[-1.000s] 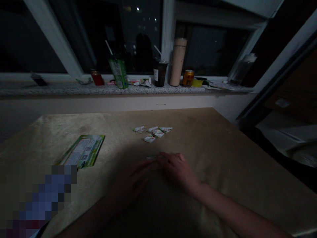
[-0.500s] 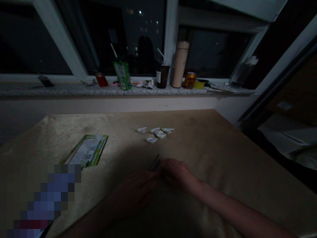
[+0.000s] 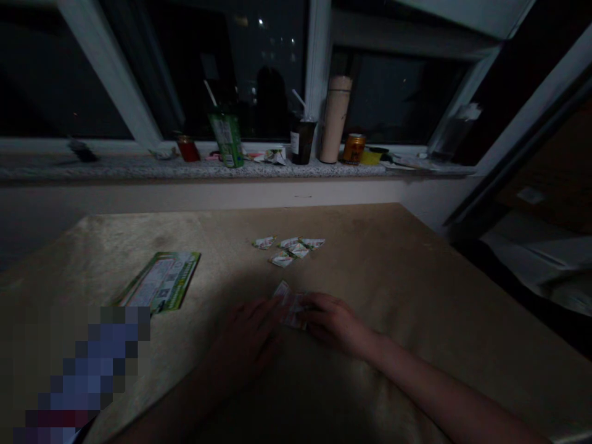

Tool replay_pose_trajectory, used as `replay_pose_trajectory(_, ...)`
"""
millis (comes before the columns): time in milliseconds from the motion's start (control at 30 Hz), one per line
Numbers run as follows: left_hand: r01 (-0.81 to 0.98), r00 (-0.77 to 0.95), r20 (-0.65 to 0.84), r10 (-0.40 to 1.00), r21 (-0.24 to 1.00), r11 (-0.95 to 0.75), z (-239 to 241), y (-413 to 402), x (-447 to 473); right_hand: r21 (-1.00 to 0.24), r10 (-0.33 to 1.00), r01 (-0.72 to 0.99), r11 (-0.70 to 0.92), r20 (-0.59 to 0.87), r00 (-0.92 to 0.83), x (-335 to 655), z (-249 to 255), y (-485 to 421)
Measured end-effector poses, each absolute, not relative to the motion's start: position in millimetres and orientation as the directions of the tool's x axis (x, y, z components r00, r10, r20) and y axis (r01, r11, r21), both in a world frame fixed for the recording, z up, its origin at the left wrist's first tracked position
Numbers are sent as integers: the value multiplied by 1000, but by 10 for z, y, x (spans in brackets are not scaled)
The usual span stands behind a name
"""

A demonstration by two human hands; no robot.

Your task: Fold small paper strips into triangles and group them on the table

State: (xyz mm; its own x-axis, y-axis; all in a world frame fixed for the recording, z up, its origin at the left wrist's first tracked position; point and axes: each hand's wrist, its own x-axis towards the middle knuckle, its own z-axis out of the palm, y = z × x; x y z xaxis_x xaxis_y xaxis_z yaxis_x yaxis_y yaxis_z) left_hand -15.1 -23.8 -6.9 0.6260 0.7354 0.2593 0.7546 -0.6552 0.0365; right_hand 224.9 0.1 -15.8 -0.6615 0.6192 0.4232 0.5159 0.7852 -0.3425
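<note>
A small piece of printed paper (image 3: 293, 316) lies between my two hands on the table, with a pointed corner sticking up at its far left. My left hand (image 3: 250, 339) is spread flat, its fingertips resting on the paper's left part. At the right edge, the fingers of my right hand (image 3: 333, 324) are bent and hold the paper; the thumb is partly hidden in shadow. Just beyond the hands lie several small folded paper pieces (image 3: 296, 249), white and green with print, some overlapping.
A stack of green-and-white printed sheets (image 3: 161, 280) lies at the left of the cloth-covered table (image 3: 361, 234). Behind it, the windowsill (image 3: 277, 171) bears a green cup (image 3: 227, 142), a dark cup (image 3: 303, 142), a pink flask (image 3: 335, 120), a gold can (image 3: 354, 149) and a red jar (image 3: 187, 148).
The paper was upright and narrow between my close hands; now it lies flatter, showing its printed face. My left hand has shifted left, and its fingers have spread.
</note>
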Motion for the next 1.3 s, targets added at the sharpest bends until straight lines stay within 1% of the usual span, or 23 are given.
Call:
replay_pose_trajectory(100, 766, 618, 250, 746, 26, -643, -89, -227, -170, -367, 637, 522, 770, 389, -666, 2280, -138, 10)
replay_pose_trajectory(167, 759, 630, 216, 746, 35, -651, -90, -218, -181, -368, 643, 529, 765, 383, -664, 2310, -124, 18)
replay_pose_trajectory(333, 738, 660, 148, 737, 56, -672, -80, -215, -175, -300, 615, 537, 788, 364, -699, 2378, -69, 50)
replay_pose_trajectory(433, 700, 700, 98, 707, 101, -707, -67, -230, -153, -265, 609, 548, 793, 344, -714, 2391, -22, 61)
replay_pose_trajectory(533, 679, 719, 42, 694, 168, -714, -49, -251, -147, -263, 613, 554, 790, 311, -726, 2395, 0, 66)
replay_pose_trajectory(667, 624, 764, 12, 645, 238, -744, -30, -276, -179, -343, 641, 548, 763, 286, -712, 2408, -14, 87)
replay_pose_trajectory(800, 585, 796, -10, 606, 273, -764, -28, -273, -215, -441, 676, 531, 724, 296, -675, 2408, -21, 121)
replay_pose_trajectory(900, 570, 807, -21, 591, 291, -768, -29, -265, -216, -470, 708, 548, 692, 292, -643, 2394, -26, 138)
replay_pose_trajectory(1000, 565, 810, -23, 585, 297, -770, -15, -268, -195, -452, 743, 600, 660, 276, -609, 2370, -45, 144)
replay_pose_trajectory(1167, 570, 805, -12, 594, 295, -767, 33, -299, -143, -385, 765, 663, 642, 273, -583, 2283, -85, 162)
replay_pose_trajectory(1300, 587, 795, -33, 605, 292, -755, 36, -321, -122, -338, 788, 712, 616, 269, -554, 2205, -99, 186)
